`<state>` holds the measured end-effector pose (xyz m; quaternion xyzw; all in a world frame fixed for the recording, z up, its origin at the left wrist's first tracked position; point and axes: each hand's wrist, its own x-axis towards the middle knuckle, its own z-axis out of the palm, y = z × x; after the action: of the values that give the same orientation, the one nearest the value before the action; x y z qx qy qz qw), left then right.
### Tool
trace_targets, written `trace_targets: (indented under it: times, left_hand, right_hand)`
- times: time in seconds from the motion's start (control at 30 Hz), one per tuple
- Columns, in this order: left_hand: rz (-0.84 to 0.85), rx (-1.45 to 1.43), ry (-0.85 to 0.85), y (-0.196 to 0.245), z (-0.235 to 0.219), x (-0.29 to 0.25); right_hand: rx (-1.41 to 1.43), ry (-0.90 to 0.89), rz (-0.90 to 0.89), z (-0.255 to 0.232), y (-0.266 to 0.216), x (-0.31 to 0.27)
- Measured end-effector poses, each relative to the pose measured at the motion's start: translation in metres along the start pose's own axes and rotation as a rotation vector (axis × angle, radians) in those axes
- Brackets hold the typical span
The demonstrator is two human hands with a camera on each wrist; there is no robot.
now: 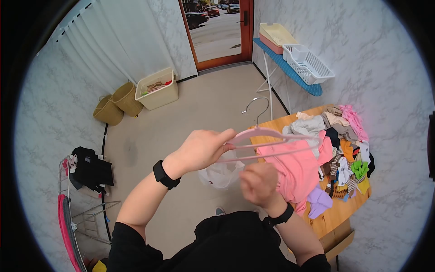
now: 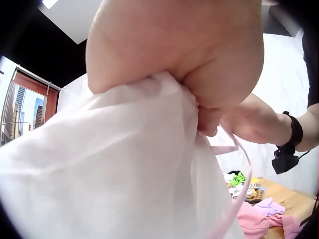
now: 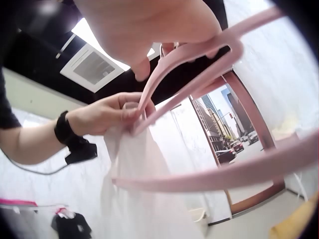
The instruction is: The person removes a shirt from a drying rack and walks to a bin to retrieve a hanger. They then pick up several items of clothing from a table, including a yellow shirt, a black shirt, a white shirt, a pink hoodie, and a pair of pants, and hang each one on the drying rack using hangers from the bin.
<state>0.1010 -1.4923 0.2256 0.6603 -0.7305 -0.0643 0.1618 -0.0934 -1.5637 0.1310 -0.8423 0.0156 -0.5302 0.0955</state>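
In the middle of the head view, the left hand (image 1: 201, 147) pinches one end of a pink hanger (image 1: 260, 132) between thumb and fingers, with white cloth (image 2: 129, 164) gathered in the same grip and hanging below it. The hanger's metal hook (image 1: 257, 108) points up, and its bars reach toward the right, in front of the table (image 1: 335, 222). The right hand (image 1: 259, 182) is just below the bars in the head view, its fingers bent; it is blurred, and I can't tell whether it grips the hanger or only sits close to it. At centre right, a salmon-pink garment (image 1: 294, 174) lies on the table with a lilac piece (image 1: 320, 202) beside it and a mixed pile of clothes (image 1: 346, 158) behind. At upper right, a white basket (image 1: 312, 68) rests on a blue ironing board (image 1: 292, 70). At upper left, a cream bin (image 1: 158, 96) stands beside two woven baskets (image 1: 108, 111), and dark clothes (image 1: 90, 170) hang at the left edge.
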Motion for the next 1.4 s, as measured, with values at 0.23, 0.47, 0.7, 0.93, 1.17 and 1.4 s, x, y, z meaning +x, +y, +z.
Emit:
trace_targets:
  times: [0.23,0.47,0.7,0.93,1.17,1.4]
  left_hand:
    - [-0.014,-0.09,0.1,-0.017,-0.024,-0.012]
    - [-0.134,-0.121,0.129,-0.068,-0.011,-0.049]
    - [-0.285,-0.094,0.028,-0.098,0.003,-0.086]
    - [-0.405,-0.036,-0.159,-0.102,-0.002,-0.109]
    - [-0.297,-0.184,0.177,-0.092,-0.016,-0.122]
    - [-0.345,-0.204,0.324,-0.091,-0.037,-0.162]
  right_hand:
    - [-0.077,-0.913,0.47,0.028,0.016,-0.044]
    - [0.019,-0.608,0.376,-0.017,0.064,-0.015]
    - [0.115,-0.491,0.503,-0.046,0.081,0.019]
    - [0.183,-0.512,0.447,-0.042,0.085,0.048]
    - [0.41,-0.378,0.438,-0.011,0.017,0.124]
    - [0.109,-0.599,0.199,0.029,0.026,0.108]
